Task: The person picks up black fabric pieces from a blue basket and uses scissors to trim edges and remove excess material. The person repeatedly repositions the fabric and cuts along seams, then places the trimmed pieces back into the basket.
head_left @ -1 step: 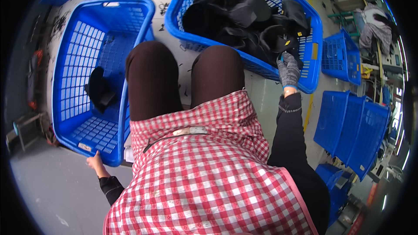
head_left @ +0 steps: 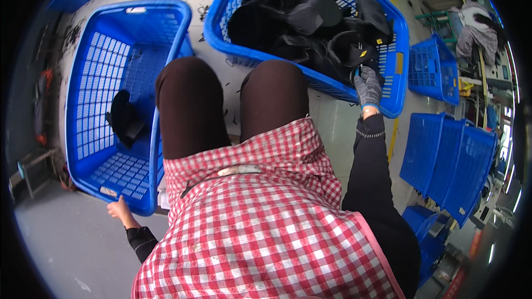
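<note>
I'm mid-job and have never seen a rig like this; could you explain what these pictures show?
There is no machine: you look down from a fisheye camera worn on the head of someone in a checked apron, so straight edges bend. The bare left hand is at the near rim of the left blue basket, where a black item lies. The gloved right hand reaches into the right blue basket, among piled dark items; whether it grips one is unclear.

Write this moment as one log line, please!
left hand: at rim of left basket | gloved right hand: at piled dark items in right basket | inside left basket: black item
</note>
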`<state>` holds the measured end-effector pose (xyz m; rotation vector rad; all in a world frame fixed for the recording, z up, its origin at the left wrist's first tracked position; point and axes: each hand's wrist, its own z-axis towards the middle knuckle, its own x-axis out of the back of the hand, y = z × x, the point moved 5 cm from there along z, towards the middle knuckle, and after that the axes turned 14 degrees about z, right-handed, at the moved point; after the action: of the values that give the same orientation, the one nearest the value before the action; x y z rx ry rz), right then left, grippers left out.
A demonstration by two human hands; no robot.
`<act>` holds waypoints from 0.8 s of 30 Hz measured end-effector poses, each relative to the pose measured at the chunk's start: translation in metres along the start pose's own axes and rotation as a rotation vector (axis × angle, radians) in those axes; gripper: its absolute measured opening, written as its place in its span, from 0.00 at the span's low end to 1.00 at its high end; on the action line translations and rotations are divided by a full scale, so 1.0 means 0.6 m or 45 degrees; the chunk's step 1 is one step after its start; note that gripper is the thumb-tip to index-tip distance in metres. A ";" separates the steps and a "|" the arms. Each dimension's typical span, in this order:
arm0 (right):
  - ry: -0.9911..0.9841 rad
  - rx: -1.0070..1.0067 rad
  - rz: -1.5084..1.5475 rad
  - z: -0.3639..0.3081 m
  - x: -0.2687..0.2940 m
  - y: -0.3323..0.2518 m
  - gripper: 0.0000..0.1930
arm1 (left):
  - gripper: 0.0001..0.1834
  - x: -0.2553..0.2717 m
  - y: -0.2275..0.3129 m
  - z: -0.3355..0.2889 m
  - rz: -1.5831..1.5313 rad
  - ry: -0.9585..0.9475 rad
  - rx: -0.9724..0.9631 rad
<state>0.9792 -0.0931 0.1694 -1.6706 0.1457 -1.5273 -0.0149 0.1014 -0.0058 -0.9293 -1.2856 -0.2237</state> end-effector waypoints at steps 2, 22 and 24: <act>-0.055 -0.220 -0.373 0.057 0.014 0.039 0.38 | 0.41 0.052 0.039 0.023 -0.308 0.233 -0.232; -0.366 -0.340 -0.427 0.244 -0.132 0.253 0.34 | 0.19 0.666 0.899 -0.592 -0.170 0.956 -2.831; -0.276 0.026 -0.259 0.237 -0.106 0.230 0.32 | 0.18 0.669 0.895 -0.595 -0.056 0.998 -2.748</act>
<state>1.1466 -0.0732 0.0475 -1.8674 -0.1589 -1.4748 0.7012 0.3298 0.1045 -2.1387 0.1742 -1.9934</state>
